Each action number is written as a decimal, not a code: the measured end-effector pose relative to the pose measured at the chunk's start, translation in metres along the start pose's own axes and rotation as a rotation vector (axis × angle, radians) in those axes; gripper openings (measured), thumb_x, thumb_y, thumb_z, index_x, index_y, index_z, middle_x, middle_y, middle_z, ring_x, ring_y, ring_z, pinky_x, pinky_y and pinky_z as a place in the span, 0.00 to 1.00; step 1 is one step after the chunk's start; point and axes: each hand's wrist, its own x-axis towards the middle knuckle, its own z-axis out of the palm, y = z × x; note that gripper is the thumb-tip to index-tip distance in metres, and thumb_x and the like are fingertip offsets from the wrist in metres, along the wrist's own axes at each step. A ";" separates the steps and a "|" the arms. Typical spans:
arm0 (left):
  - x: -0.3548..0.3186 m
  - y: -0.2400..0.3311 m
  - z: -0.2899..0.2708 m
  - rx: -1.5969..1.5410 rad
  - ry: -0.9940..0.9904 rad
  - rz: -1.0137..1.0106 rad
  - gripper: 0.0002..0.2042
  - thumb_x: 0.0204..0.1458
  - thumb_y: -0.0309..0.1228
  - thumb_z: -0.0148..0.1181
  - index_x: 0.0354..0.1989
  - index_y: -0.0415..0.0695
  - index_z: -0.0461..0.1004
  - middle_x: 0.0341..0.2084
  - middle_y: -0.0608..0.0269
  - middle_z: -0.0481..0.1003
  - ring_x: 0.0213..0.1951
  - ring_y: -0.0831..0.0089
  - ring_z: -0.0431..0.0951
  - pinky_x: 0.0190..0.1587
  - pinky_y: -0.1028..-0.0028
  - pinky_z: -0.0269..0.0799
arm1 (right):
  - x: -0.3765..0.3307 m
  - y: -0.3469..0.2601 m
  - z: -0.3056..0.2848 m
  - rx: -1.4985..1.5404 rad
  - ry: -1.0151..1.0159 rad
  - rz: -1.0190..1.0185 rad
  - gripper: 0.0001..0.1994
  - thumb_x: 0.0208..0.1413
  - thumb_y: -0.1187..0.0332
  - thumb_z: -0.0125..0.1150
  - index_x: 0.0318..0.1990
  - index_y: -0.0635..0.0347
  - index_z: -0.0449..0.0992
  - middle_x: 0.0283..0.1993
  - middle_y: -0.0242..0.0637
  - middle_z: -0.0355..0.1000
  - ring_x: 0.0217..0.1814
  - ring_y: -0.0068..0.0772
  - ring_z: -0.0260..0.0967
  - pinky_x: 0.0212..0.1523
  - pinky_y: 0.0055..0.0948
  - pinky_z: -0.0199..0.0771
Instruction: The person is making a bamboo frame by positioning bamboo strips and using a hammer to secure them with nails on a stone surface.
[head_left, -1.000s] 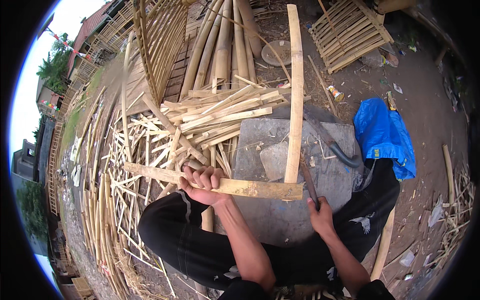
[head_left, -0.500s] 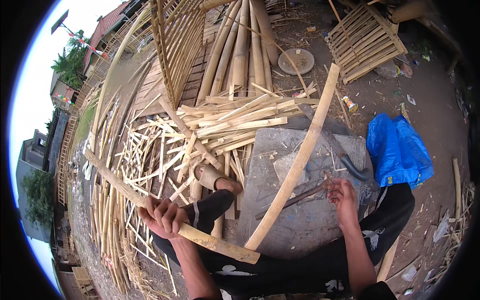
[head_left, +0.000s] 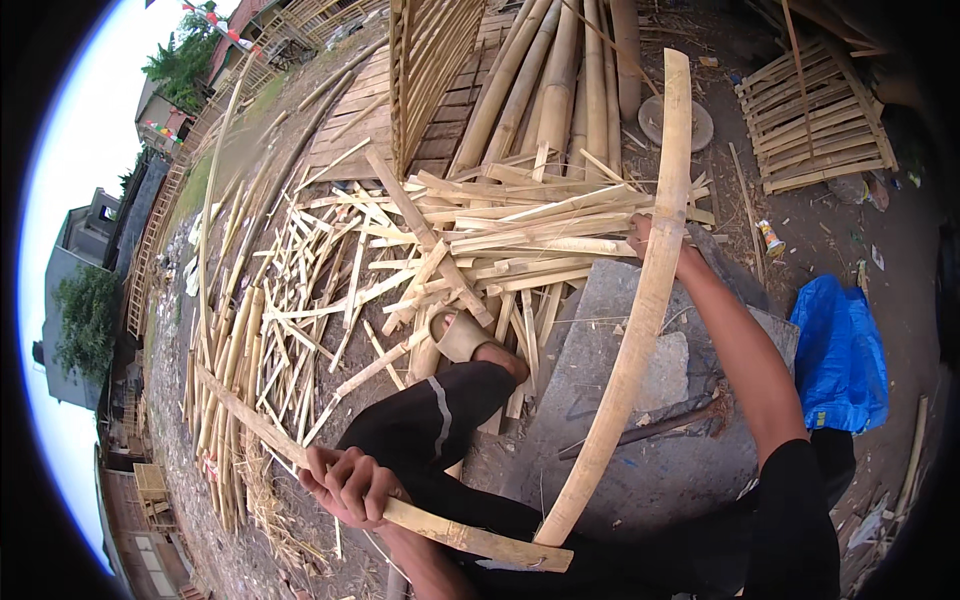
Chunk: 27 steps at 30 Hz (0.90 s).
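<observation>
My left hand [head_left: 350, 487] is closed round a flat bamboo slat [head_left: 470, 537] that slants across my lap. A second, longer, slightly bowed bamboo slat [head_left: 625, 365] meets its near end and rises away over the grey stone block [head_left: 560, 400]. My right hand [head_left: 650, 240] reaches past the far side of this long slat, to the right ends of a heap of split bamboo strips [head_left: 540, 225]. The slat covers much of that hand, so its grip is unclear. On the block lies a knife [head_left: 650, 432] with a dark blade.
Whole bamboo poles [head_left: 560, 90] lie behind the heap, beside an upright bamboo panel [head_left: 440, 80]. A slatted bamboo frame [head_left: 815, 120] and a round disc [head_left: 676, 122] are at the far right. A blue plastic bag [head_left: 840, 350] sits right of the block. My sandalled foot [head_left: 462, 338] rests by the strips.
My right hand has moved from above the block, forward to the heap of strips. The view has shifted, and my left hand keeps its hold on the slat.
</observation>
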 end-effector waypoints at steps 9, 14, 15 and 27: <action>-0.010 -0.002 -0.003 0.077 0.059 0.049 0.17 0.68 0.37 0.43 0.24 0.48 0.53 0.06 0.68 0.54 0.04 0.81 0.54 0.07 0.77 0.49 | 0.043 0.041 0.002 -0.109 -0.093 -0.079 0.19 0.41 0.61 0.77 0.38 0.63 0.79 0.39 0.43 0.79 0.42 0.42 0.77 0.44 0.38 0.74; -0.011 -0.007 -0.008 0.119 0.073 0.016 0.17 0.68 0.37 0.43 0.25 0.47 0.52 0.06 0.67 0.54 0.04 0.80 0.54 0.07 0.77 0.49 | -0.025 0.000 -0.059 0.184 0.100 -0.157 0.16 0.46 0.67 0.75 0.38 0.64 0.76 0.35 0.38 0.76 0.39 0.30 0.73 0.42 0.32 0.73; -0.010 -0.011 -0.010 0.117 0.071 0.011 0.17 0.68 0.37 0.43 0.25 0.47 0.52 0.06 0.66 0.55 0.04 0.80 0.54 0.07 0.77 0.49 | -0.049 -0.008 -0.069 0.236 0.146 -0.146 0.15 0.47 0.69 0.75 0.37 0.65 0.75 0.34 0.37 0.76 0.38 0.28 0.72 0.41 0.31 0.73; -0.012 -0.019 -0.026 0.225 0.104 0.065 0.16 0.67 0.40 0.43 0.25 0.48 0.55 0.08 0.73 0.52 0.08 0.84 0.48 0.10 0.79 0.46 | -0.380 0.049 -0.119 1.152 0.569 0.537 0.08 0.55 0.66 0.74 0.37 0.53 0.78 0.31 0.23 0.75 0.29 0.15 0.68 0.28 0.21 0.66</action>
